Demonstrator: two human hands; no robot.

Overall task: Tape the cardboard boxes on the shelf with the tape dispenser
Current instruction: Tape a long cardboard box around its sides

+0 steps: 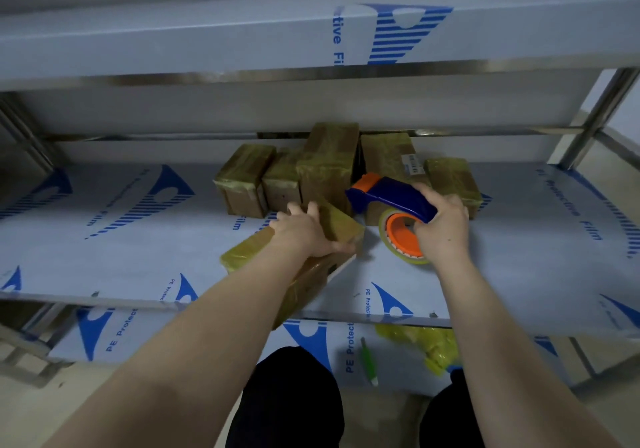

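A long cardboard box wrapped in yellowish tape lies slantwise on the middle shelf, its near end over the shelf's front edge. My left hand grips it from above, thumb round its right side. My right hand holds the blue and orange tape dispenser by its handle, just right of that box. The roll of clear tape hangs under the dispenser, close above the shelf. Several taped boxes stand in a cluster at the back of the shelf, behind both hands.
The upper shelf overhangs close above. A steel post stands at the right. On the lower shelf lie a green pen-like tool and a crumpled wad of yellow tape. My dark-trousered knees are below.
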